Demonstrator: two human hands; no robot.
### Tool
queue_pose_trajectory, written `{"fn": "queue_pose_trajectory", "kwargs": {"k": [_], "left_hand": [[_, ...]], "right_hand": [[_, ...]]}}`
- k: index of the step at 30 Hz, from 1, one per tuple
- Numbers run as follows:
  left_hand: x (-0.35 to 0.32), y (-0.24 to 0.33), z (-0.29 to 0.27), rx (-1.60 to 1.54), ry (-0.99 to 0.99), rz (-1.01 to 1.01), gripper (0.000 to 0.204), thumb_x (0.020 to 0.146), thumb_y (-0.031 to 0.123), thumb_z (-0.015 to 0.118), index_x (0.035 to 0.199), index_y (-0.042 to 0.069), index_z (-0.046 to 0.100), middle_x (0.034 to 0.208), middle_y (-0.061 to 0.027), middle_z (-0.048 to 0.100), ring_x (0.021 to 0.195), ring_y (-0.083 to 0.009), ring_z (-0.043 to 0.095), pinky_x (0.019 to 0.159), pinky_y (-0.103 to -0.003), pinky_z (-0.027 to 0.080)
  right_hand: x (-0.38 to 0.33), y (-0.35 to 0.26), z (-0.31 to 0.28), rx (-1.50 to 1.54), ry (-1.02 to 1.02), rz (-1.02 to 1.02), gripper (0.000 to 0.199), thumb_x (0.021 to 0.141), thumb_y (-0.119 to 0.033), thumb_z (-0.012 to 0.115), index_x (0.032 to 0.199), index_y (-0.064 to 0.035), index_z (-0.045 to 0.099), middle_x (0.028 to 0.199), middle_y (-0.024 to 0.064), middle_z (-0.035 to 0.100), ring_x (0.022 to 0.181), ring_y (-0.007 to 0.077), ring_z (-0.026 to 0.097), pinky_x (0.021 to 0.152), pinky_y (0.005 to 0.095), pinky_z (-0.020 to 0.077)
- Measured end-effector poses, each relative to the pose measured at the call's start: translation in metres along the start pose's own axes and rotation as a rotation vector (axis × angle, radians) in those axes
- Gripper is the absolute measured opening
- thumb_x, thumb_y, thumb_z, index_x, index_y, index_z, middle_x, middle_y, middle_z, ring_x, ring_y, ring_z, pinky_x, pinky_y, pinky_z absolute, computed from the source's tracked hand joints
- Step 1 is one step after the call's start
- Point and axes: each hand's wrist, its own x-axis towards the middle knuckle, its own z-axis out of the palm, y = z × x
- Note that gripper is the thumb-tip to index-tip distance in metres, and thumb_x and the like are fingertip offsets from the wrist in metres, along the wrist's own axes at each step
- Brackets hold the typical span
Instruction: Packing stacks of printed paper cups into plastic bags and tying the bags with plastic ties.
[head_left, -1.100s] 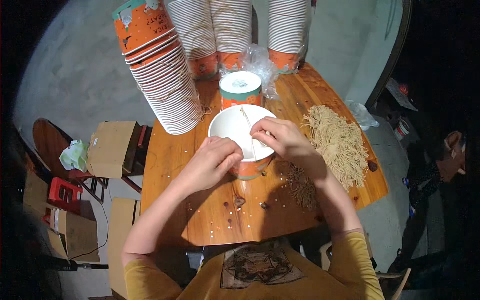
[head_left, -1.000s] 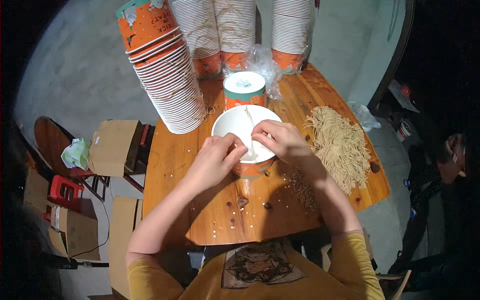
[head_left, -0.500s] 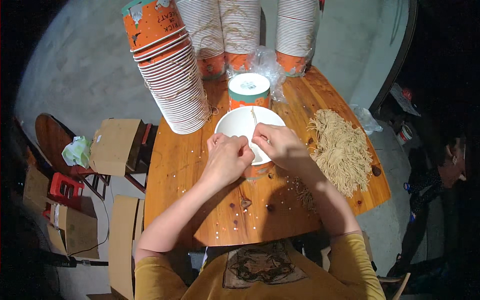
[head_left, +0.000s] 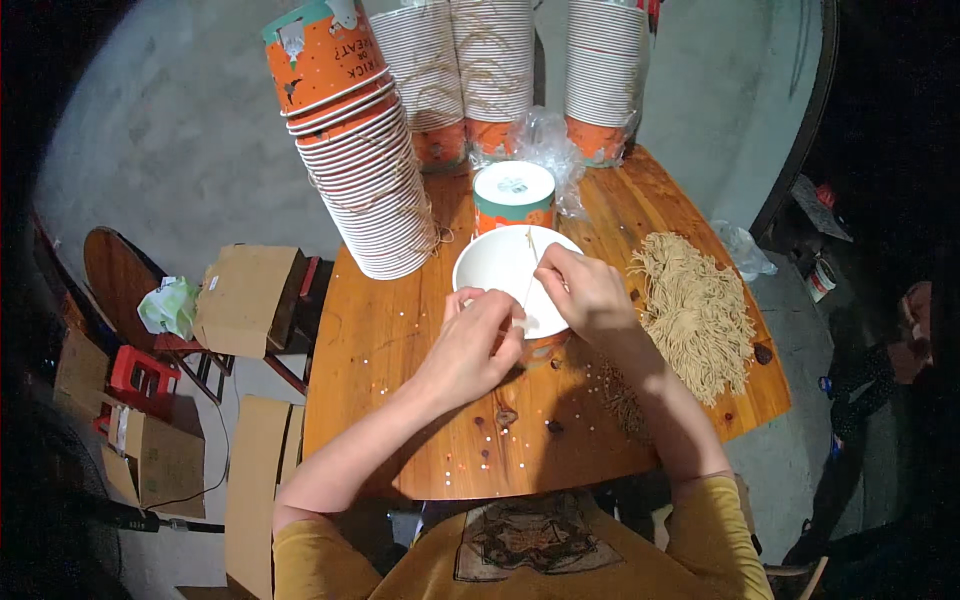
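A paper bucket (head_left: pixel 497 262) with a white inside and orange outside lies in front of me, its open mouth toward me. My right hand (head_left: pixel 592 298) is closed in a pinch over the bucket's right side. From its fingertips a thin tan cord (head_left: pixel 531 240) sticks up, and a fine pale strand seems to run down toward my left hand. My left hand (head_left: pixel 475 338) is closed at the near left rim, thumb and fingers together. What those left fingertips grip, rim or cord, is hidden behind the knuckles.
A large bundle of tan cords (head_left: pixel 695 318) lies right on the wooden table (head_left: pixel 450 455). A tall leaning stack of paper buckets (head_left: pixel 365 190) stands left, with more stacks (head_left: pixel 492 65) behind. An upturned bucket (head_left: pixel 513 190) and clear plastic (head_left: pixel 548 145) sit beyond. Cardboard boxes (head_left: pixel 248 300) stand off left.
The whole view has shifted slightly. My hands have drawn a little apart over the bucket, and a pale strand shows between them.
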Motion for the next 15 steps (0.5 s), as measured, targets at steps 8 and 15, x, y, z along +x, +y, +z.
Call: {"fn": "queue_pose_trajectory", "kwargs": {"k": [8, 15], "left_hand": [[-0.002, -0.008, -0.004, -0.001, -0.176, 0.167, 0.018, 0.080, 0.003, 0.057, 0.093, 0.000, 0.046, 0.090, -0.0171, 0.046, 0.093, -0.0358, 0.049, 0.087, -0.045, 0.040], [-0.001, -0.013, -0.010, 0.026, -0.164, 0.323, 0.015, 0.084, 0.003, 0.055, 0.096, 0.000, 0.046, 0.092, -0.0176, 0.046, 0.093, -0.0373, 0.049, 0.084, -0.045, 0.042]], "right_hand": [[0.000, 0.003, 0.004, -0.008, -0.022, -0.012, 0.010, 0.087, -0.012, 0.057, 0.085, -0.0028, 0.054, 0.073, 0.0169, 0.060, 0.068, 0.0370, 0.059, 0.057, 0.0421, 0.0457], [-0.001, 0.008, 0.002, 0.034, -0.028, 0.091, 0.010, 0.087, -0.013, 0.058, 0.090, -0.0033, 0.058, 0.073, 0.0156, 0.060, 0.067, 0.0321, 0.061, 0.059, 0.0382, 0.0473]]}}
